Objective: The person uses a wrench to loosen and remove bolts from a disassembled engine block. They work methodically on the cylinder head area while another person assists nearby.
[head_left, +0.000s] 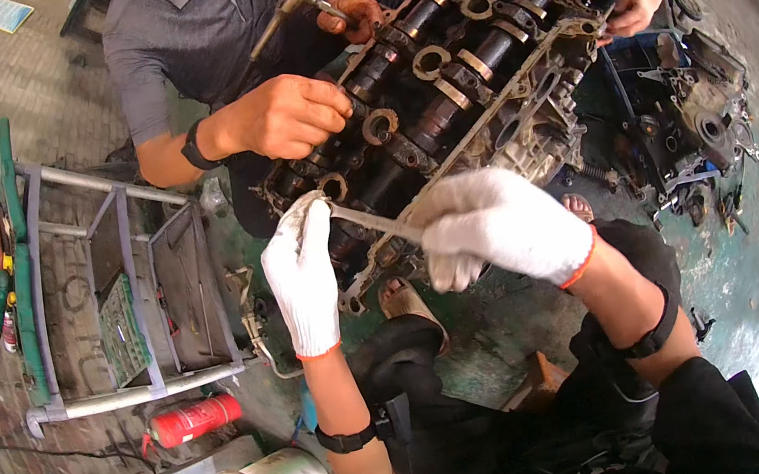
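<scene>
1. The right hand [489, 226], white-gloved, has its fingers wrapped around a slim metal tool [375, 221].
2. The gloved left hand [302, 276] bunches its fingers at the tool's other end; whether they grip it, I cannot tell.
3. Beyond lies a greasy engine head [428, 127].
4. A co-worker's bare hand [292, 116] touches its far side.

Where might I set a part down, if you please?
Green floor below the scattered metal parts, right of the right forearm, looks mostly bare. The engine is crowded by the gloved left hand, right hand and co-workers' bare hands.
</scene>
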`<state>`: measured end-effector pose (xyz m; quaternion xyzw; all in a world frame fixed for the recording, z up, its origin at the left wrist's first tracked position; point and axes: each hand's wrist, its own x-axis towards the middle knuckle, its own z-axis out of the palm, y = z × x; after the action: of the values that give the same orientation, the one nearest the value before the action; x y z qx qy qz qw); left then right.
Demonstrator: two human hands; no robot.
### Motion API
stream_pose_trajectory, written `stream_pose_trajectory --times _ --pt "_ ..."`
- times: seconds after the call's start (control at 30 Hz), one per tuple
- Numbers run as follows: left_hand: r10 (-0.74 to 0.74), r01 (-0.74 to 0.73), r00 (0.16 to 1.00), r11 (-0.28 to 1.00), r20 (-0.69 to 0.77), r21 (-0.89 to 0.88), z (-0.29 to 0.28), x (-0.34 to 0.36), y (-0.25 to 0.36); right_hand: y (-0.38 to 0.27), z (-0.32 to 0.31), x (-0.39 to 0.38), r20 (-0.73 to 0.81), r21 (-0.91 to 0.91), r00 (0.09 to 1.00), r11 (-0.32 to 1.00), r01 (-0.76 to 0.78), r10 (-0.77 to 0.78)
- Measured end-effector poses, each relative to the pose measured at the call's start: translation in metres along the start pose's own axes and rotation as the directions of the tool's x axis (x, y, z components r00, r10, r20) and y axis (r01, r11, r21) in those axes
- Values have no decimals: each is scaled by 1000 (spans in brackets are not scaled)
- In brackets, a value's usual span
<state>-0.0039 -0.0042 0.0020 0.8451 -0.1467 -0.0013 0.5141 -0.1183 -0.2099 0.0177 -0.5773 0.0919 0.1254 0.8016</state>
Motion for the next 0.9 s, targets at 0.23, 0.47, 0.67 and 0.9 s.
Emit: stream_pose_trajectory --times 0.23,0.47,0.67,0.9 --pt "-21 23 997 999 73 -32 -1 2 -1 56 90 28 114 59 993 998 20 -27" --pt "-101 66 993 913 -66 -402 -14 3 -1 53 95 31 269 83 946 983 164 -181" --pt "-50 24 994 967 -98 -254 -10 1 -5 34 67 25 43 -13 989 990 140 -139" --pt "-50 46 998 996 -49 -77 -1 -2 2 1 23 2 -127 152 983 977 152 -133"
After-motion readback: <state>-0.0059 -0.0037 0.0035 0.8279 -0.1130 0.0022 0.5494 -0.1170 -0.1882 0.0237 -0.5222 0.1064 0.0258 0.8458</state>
